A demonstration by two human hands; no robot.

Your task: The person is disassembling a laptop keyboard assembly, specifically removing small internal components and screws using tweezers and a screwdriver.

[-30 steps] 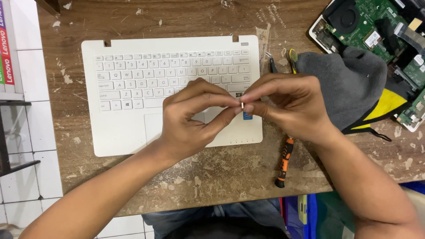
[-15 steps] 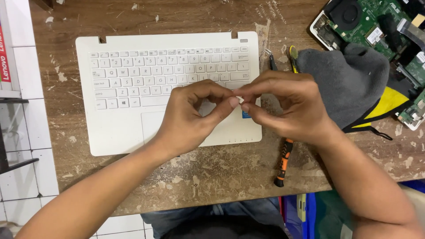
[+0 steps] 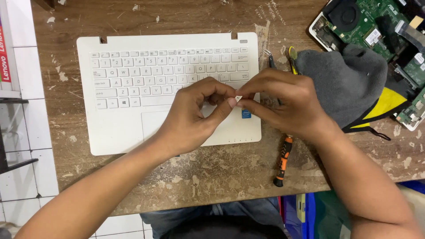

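Head view: tiny white piece (image 3: 238,98) between left hand (image 3: 195,116) and right hand (image 3: 283,106) fingertips

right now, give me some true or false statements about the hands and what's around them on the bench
1. Both hands pinch one small white piece between their fingertips. True: the left hand and right hand meet on the small piece.
2. The hands are above the white keyboard. True.
3. The screwdriver is in the right hand. False: it lies on the bench, below that hand.
4. The grey cloth covers the keyboard. False: it lies to the right of it, partly over the circuit board.
5. The keyboard is black. False: it is white.
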